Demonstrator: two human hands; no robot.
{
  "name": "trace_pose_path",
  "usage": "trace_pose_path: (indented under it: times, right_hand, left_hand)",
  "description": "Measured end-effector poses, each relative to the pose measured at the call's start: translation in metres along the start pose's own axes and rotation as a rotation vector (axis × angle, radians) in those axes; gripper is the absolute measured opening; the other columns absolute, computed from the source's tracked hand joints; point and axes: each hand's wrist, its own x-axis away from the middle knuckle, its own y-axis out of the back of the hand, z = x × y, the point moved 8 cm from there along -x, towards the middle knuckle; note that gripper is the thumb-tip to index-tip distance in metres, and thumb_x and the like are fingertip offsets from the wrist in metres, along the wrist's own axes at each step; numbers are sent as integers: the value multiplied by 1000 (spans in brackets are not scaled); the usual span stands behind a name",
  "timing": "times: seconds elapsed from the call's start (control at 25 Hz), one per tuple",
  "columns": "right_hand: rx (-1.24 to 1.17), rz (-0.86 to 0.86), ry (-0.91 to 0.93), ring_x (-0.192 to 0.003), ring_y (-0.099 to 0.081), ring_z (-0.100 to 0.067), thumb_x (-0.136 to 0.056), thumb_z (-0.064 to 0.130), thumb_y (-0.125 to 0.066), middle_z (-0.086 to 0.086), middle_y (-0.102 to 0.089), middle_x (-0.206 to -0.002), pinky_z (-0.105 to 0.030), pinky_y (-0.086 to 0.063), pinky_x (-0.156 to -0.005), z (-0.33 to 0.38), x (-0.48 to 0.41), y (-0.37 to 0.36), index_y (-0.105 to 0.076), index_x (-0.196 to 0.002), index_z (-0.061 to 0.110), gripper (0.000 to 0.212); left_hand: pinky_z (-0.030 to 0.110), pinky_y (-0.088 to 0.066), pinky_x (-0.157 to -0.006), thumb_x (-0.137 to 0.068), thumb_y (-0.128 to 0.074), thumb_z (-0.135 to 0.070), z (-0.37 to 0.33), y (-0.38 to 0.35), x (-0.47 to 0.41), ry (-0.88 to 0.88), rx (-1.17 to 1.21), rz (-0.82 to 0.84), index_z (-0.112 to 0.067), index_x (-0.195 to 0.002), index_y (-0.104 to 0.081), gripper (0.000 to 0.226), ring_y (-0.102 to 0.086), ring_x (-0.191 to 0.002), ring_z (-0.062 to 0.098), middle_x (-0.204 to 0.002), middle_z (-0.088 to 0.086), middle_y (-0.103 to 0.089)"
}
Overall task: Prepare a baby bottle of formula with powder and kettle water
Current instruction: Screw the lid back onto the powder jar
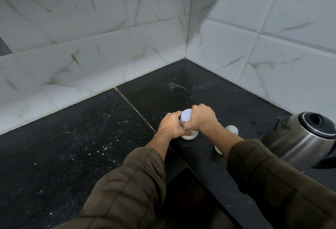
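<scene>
Hands meet on the bottle (189, 135), standing upright on the dark counter (72, 147) near its far corner. Your left hand (171, 126) wraps its body; your right hand (201, 117) closes over the white cap (186, 115). Right of you stands the steel kettle (301, 137), with two pale pieces just beside your right forearm.

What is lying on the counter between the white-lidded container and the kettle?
In the head view, two small pale objects: one just behind the right forearm, another mostly hidden under it. What they are is unclear. The container and kettle stand apart.
</scene>
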Motion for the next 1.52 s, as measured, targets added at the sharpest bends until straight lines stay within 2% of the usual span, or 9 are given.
trace_pose_path:
  times: [0.2,0.36,0.64,0.8,0.92,1.08,1.2,1.36,1.52]
  right_hand:
    - [39,98,128,-99,-64,-25,-80,78,-59,-2,-65,-112,-39,-56,-80,-3,-3,-2,-53,-131,21,77]
    - [84,59,143,-97,-64,-27,-84,73,-57,-5,-66,-114,-37,-52,-76,-2,-3,1,-51,-130,18,73]
    - [-150,-22,-230,-102,-68,-30,-87,71,-53,-7,-67,-112,-37,-45,-70,-4,5,-15,-54,-122,10,70]
    - [102,88,8,-112,-64,-33,-87,79,-46,-12,-59,-132,-40,-48,-76,4,-7,-5,-39,-151,15,90]
    - [215,83,161,-102,-65,-34,-91,77,-38,-12,-59,-125,-43,-55,-81,7,-6,-8,-41,-145,23,76]
    - [104,4,-8,-80,-55,-27,-96,66,-38,-7,-56,-93,-37,-44,-66,7,0,-13,-45,-132,17,61]
    - [64,49,-38,-85,-58,-27,-95,65,-41,-7,-57,-96,-39,-46,-69,5,-2,-15,-41,-141,18,66]
    - [77,276,147,-106,-65,-32,-92,77,-40,-12,-66,-123,-41,-51,-86,-7,-2,-8,-20,-161,26,89]
    - [133,147,147,-89,-63,-31,-93,74,-42,-9,-63,-99,-42,-52,-77,-7,-2,-4,-40,-139,15,74]
  left_hand:
    - [40,-56,-90,-43,-92,-59,1,-1,-1,13,-8,11,-40,-111,-64,75,-62,-103,16,-100,-12,-68]
    - [36,-53,-88,-46,-95,-57,3,-1,-3,33,-11,-3,-37,-115,-64,78,-58,-105,15,-103,-9,-64]
    - [35,-50,-99,-54,-97,-49,3,0,-2,-2,-20,-37,-33,-121,-65,76,-52,-116,16,-104,-8,-66]
    - [37,-50,-101,-56,-98,-51,-1,4,1,23,-33,-20,-30,-125,-64,80,-53,-114,16,-102,-11,-54]
    - [37,-51,-98,-54,-97,-55,-1,3,2,36,-45,-18,-30,-115,-64,74,-53,-111,15,-101,-10,-57]
    - [38,-51,-97,-61,-94,-49,-4,2,1,-2,-60,-34,-29,-114,-64,64,-53,-111,16,-101,-8,-67]
    - [37,-51,-96,-61,-94,-49,-6,5,-1,-6,-87,-31,-31,-110,-64,61,-56,-108,17,-100,-6,-64]
    - [36,-51,-98,-52,-97,-56,-5,3,1,36,-84,-20,-35,-115,-65,74,-56,-107,17,-106,-6,-55]
    - [35,-49,-99,-54,-98,-52,-8,3,1,42,-55,-39,-33,-121,-64,78,-54,-110,18,-103,-7,-54]
